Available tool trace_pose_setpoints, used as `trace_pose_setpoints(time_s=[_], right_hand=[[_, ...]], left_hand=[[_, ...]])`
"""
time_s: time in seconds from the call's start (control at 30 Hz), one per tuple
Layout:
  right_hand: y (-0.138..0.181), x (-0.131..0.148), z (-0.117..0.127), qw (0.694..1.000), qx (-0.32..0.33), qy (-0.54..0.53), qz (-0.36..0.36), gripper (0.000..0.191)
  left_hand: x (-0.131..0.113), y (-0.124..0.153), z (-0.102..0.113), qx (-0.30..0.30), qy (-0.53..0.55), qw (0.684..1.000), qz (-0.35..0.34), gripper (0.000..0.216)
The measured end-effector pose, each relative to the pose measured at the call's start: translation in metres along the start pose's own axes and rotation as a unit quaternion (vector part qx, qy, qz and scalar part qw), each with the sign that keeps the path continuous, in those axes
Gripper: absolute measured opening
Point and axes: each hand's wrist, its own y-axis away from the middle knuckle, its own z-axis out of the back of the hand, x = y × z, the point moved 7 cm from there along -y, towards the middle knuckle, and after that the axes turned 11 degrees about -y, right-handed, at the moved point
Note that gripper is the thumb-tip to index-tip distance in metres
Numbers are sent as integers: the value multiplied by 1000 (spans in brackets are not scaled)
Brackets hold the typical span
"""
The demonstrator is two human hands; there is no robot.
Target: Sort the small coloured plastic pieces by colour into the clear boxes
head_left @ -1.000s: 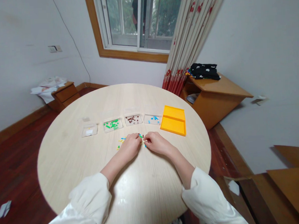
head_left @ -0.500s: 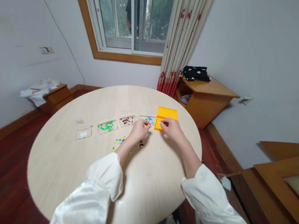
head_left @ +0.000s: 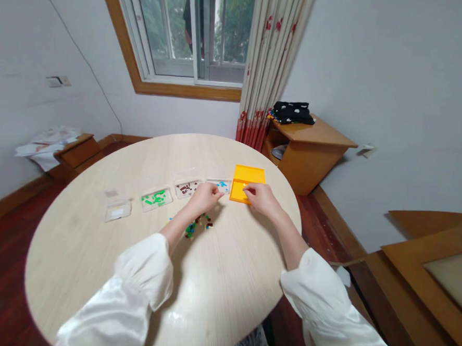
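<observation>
My left hand (head_left: 206, 196) is stretched out over the round table (head_left: 102, 243), fingers pinched at the clear tray of blue pieces (head_left: 221, 184). My right hand (head_left: 258, 198) rests at the near edge of the orange tray (head_left: 250, 177), fingers curled in a pinch; what they hold is too small to make out. A loose heap of small coloured pieces (head_left: 197, 224) lies under my left forearm. More clear trays stand in a row: brown pieces (head_left: 186, 188), green pieces (head_left: 156, 199), and one with a white piece (head_left: 117, 210).
A wooden cabinet (head_left: 311, 152) with a black dotted cloth (head_left: 292, 112) stands right of the table, beside a curtain (head_left: 267, 61) and window. A low wooden stand with papers (head_left: 57, 147) sits at the left wall. Wooden panels (head_left: 436, 265) lie at the lower right.
Both hands left the heap of pieces and reached forward, the left to the blue-piece tray, the right to the orange tray. The camera view has swung to the right.
</observation>
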Motion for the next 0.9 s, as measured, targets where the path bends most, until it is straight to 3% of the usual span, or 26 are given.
trace_pose_setpoints(time_s=[0.1,0.2,0.37,0.63,0.77,0.9], right_hand=[[18,33,-33,989,116,-44,76,19],[36,55,-62,972,190,-45,131,19],[48,63,-83,956,238,-51,164,17],[49,62,-83,963,219,-74,138,16],[42,58,-76,969,193,-95,119,16],[36,59,-80,962,210,-79,157,17]], left_hand=[[34,29,22,-4,-62,998,11,35],[58,59,30,12,-82,996,25,29],[47,87,15,31,-61,996,-56,16],[24,89,-14,28,-109,992,-63,15],[32,87,-9,9,-105,994,-41,18],[48,82,3,-7,-99,995,-21,26]])
